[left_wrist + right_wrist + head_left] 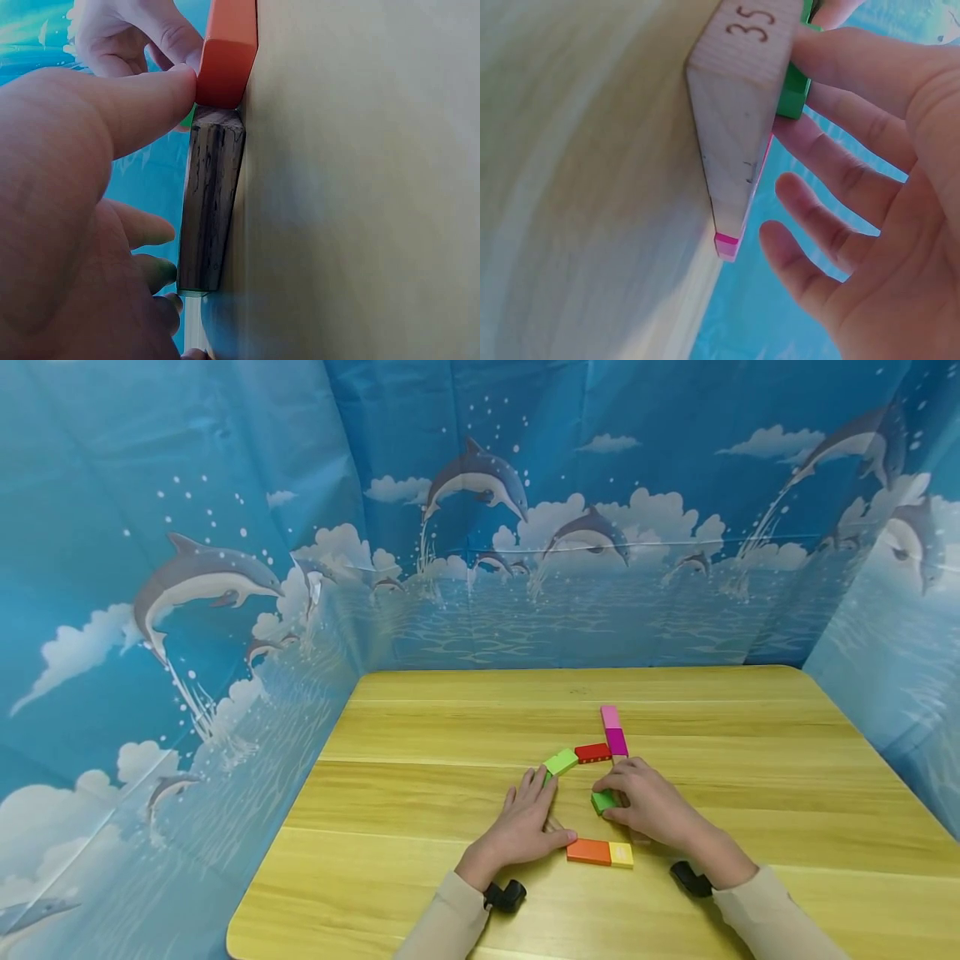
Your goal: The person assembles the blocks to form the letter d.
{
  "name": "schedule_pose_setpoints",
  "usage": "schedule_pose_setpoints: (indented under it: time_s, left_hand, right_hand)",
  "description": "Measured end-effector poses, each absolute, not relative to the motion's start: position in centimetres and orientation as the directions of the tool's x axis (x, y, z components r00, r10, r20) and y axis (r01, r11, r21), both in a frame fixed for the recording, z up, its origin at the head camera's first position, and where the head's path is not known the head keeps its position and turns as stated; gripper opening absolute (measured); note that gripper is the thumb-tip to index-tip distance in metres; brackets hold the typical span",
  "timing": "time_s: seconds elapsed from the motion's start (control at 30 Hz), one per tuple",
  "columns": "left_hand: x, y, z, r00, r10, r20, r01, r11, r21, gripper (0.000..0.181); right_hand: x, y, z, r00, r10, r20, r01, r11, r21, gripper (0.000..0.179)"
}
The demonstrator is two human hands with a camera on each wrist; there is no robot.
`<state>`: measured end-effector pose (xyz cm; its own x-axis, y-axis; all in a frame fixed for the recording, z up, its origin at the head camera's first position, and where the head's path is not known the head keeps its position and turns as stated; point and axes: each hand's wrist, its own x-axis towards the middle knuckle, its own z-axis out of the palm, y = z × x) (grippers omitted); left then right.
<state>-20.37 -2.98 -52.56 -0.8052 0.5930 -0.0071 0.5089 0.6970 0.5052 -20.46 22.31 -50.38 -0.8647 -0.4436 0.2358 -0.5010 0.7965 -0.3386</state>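
Observation:
My right hand [651, 802] pinches a small green block [602, 802] between thumb and fingers, inside a ring of blocks laid on the table. My left hand [517, 828] lies along the ring's left side with its fingers extended. Its thumb touches an orange block [588, 852], and its fingertips partly cover another green block beside a light green block [561, 762]. In the left wrist view a dark brown block [211, 202] meets the orange one. A pale wooden block marked 35 [739, 112] stands beside my right fingers in the right wrist view, mostly hidden from the head view.
A yellow block [621, 855] adjoins the orange one. Farther back lie a red block [592, 753], a magenta block [617, 742] and a pink block [611, 717]. The wood-grain table [390, 827] is bordered by a dolphin-printed blue sheet [465, 610].

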Motion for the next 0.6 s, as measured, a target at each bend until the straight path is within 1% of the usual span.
schedule_pose_setpoints:
  time_s: [0.4,0.6]
  left_hand:
    - [-20.2,-3.1,-52.6,-0.805,0.594,-0.008,0.511,0.699,0.499,0.091]
    - [-20.3,-3.0,-52.4,-0.803,0.596,-0.007,0.513,0.697,0.501,0.091]
  right_hand:
    - [-19.5,22.5,-49.3,-0.865,-0.445,0.232,-0.501,0.797,-0.338,0.031]
    - [-18.8,22.4,-47.8,-0.852,-0.462,0.245,-0.52,0.799,-0.302,0.032]
